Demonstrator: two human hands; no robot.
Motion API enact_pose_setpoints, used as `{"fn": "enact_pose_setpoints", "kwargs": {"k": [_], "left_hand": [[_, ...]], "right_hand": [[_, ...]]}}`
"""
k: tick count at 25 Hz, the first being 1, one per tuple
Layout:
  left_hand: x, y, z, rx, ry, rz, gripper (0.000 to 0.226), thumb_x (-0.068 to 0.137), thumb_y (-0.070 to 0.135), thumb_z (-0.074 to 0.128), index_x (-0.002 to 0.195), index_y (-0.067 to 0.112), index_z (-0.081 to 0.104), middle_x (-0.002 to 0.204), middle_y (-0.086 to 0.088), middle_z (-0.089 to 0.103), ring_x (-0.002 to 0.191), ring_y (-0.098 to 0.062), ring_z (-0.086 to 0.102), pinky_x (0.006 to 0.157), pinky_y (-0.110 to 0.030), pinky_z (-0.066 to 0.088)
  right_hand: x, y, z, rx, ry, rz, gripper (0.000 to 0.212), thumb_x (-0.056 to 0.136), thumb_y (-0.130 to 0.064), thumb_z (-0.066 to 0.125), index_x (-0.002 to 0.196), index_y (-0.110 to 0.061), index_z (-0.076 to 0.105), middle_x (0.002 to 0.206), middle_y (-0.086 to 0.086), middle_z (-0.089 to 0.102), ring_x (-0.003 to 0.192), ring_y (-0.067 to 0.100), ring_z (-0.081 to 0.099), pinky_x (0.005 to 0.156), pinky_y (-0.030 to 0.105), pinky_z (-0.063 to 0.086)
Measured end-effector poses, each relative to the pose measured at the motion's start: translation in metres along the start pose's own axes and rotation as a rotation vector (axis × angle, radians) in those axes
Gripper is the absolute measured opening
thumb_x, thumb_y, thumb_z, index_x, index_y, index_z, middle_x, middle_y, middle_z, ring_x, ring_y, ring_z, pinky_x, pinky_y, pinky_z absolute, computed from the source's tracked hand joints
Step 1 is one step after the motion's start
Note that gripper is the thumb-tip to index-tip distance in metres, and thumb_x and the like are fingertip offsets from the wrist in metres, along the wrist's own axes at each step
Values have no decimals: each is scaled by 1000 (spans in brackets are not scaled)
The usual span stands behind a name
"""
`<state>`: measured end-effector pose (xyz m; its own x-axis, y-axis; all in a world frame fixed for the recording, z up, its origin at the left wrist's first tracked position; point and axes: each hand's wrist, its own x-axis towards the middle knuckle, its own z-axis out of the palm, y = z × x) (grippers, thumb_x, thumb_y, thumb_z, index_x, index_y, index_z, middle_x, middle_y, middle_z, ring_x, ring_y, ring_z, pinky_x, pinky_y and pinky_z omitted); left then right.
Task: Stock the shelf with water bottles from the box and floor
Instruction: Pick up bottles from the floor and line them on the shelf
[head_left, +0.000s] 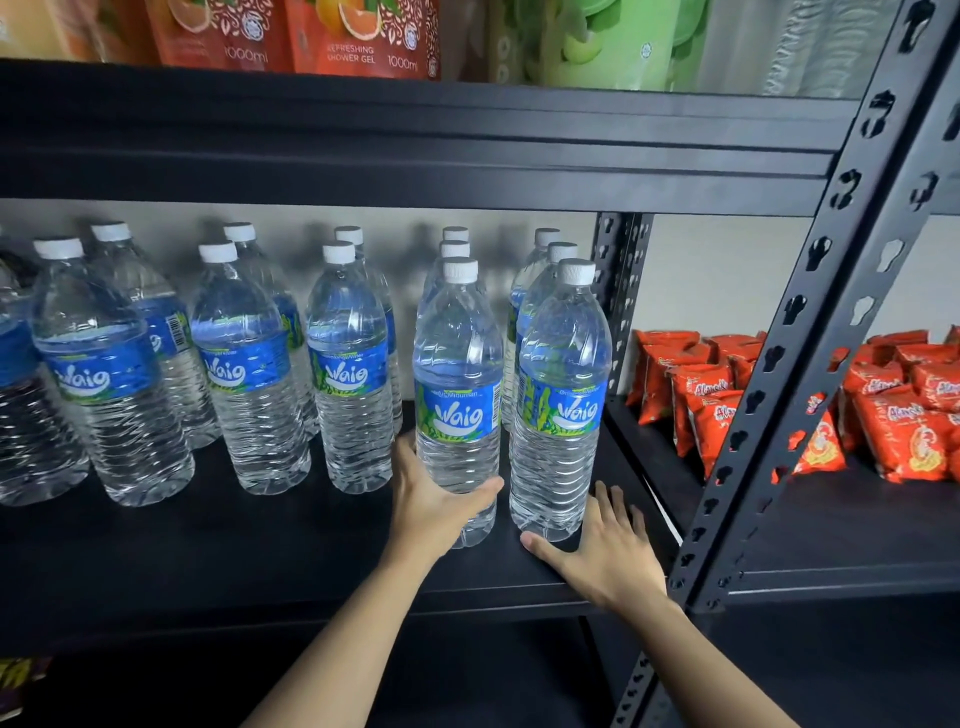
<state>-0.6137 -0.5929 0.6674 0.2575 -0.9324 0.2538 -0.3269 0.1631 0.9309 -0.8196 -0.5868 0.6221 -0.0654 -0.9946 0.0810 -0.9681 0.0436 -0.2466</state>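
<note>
My left hand (436, 501) curled its fingers round a bottle (457, 395); my right hand (610, 553) lay on the shelf (260, 545), fingers spread, a second bottle (563, 384) just beyond its thumb.

The left hand (436, 499) is seen wrapped round the lower body of an upright bottle (457, 364) at the front of the black shelf (208, 545). A second bottle (563, 374) stands just beside it, to the right. The right hand (608, 556) is laid open, fingers spread, at this bottle's base; contact cannot be confirmed. To the left, further bottles (348, 374) are ranged in rows. Orange snack packs (893, 431) are noted in the adjoining bay, pouches (358, 36) above.
</note>
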Motion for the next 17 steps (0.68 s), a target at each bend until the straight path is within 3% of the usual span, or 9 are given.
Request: {"fn": "enact_pose_setpoints", "kwargs": {"k": [4, 12, 17], "left_hand": [[0, -5, -2, -6, -34, -45, 80, 59, 34, 93, 119, 29, 39, 119, 10, 56, 111, -9, 55, 90, -23, 39], [-12, -23, -3, 21, -104, -92, 80, 57, 28, 93, 124, 33, 50, 109, 15, 69, 99, 5, 63, 88, -21, 48], [-10, -22, -3, 21, -121, -117, 77, 60, 31, 91, 125, 34, 50, 110, 17, 68, 99, 8, 61, 88, -20, 46]], "right_hand": [[-2, 0, -1, 32, 29, -8, 112, 67, -94, 31, 146, -14, 26, 163, 9, 16, 152, 24, 3, 123, 41, 6], [-1, 0, -1, 67, 34, -10, 119, 57, -99, 23, 140, -14, 30, 162, 8, 18, 152, 23, 4, 123, 42, 7], [0, 1, 1, 75, 35, -7, 112, 63, -96, 30, 139, -14, 30, 162, 7, 18, 152, 22, 3, 123, 42, 6]]}}
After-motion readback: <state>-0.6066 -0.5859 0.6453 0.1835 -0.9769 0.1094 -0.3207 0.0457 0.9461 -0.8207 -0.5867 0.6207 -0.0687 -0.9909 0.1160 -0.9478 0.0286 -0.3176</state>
